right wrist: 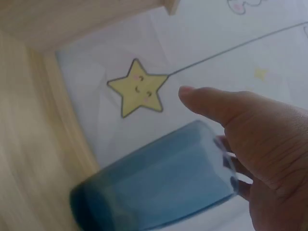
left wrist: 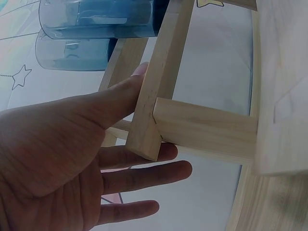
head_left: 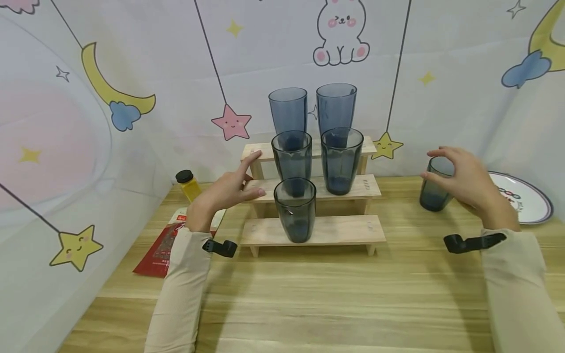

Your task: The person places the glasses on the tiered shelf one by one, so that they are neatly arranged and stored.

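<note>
A three-tier wooden stand bears several blue-grey glasses: two on top, two in the middle, and one glass on the lowest tier. At its left end, my left hand touches the stand, thumb on the middle tier and index finger by the top one. The left wrist view shows the straight fingers past a plank's end. To the right of the stand, another glass stands on the table. My right hand is around its rim; in the right wrist view the thumb is apart from the glass.
A white plate with a dark rim lies behind my right wrist. Left of the stand are a yellow bottle with a black cap and a red packet. A printed cloth hangs behind the wooden table.
</note>
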The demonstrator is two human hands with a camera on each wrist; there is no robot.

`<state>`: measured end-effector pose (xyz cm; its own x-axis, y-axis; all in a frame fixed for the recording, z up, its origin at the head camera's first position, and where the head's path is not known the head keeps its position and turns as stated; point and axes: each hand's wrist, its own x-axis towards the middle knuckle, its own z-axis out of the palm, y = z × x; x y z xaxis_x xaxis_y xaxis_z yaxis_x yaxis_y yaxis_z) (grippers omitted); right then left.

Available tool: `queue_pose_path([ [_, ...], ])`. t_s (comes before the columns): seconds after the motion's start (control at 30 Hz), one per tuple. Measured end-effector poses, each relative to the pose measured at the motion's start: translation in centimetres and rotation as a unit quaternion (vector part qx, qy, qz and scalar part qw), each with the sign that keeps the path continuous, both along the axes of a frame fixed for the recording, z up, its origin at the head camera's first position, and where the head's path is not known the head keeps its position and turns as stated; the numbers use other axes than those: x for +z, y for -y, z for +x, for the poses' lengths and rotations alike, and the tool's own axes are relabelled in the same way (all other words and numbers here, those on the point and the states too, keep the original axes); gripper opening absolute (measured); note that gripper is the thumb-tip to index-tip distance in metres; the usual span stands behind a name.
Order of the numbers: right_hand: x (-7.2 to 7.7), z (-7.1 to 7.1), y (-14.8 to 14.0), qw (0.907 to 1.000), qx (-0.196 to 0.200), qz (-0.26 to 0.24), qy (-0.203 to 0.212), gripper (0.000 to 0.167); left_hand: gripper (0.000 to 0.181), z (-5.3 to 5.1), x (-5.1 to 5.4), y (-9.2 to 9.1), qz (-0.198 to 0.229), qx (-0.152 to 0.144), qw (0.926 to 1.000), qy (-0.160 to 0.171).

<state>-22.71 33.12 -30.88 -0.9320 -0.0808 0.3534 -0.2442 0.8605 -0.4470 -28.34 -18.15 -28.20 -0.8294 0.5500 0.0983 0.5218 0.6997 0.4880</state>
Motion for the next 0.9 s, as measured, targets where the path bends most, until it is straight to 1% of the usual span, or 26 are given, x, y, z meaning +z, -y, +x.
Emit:
queue_pose_path([
  [0.13, -0.9, -0.1, -0.6, 0.9997, -0.017, -0.005, 0.017, 0.062, 0.092, 0.0, -0.1, 0.1, 0.0, -0.001, 1.0, 0.002],
  [0.37, -1.9, -0.4, -1.4, 0.9987, -0.034, -0.022, 0.03, 0.065, 0.092, 0.0, 0.0, 0.0, -0.003, 0.0, 1.0, 0.005],
  [0.5, -2.0, -0.4, -1.3, 0.9987, -0.031, -0.026, 0.031, 0.066, 0.092, -0.1, 0.0, 0.0, -0.004, 0.0, 1.0, 0.005],
  [0.9, -2.1, -0.3, -1.6, 0.9976, -0.023, -0.029, 0.059, 0.072, 0.092, -0.1, -0.1, 0.1, -0.002, 0.003, 0.9999, 0.011],
])
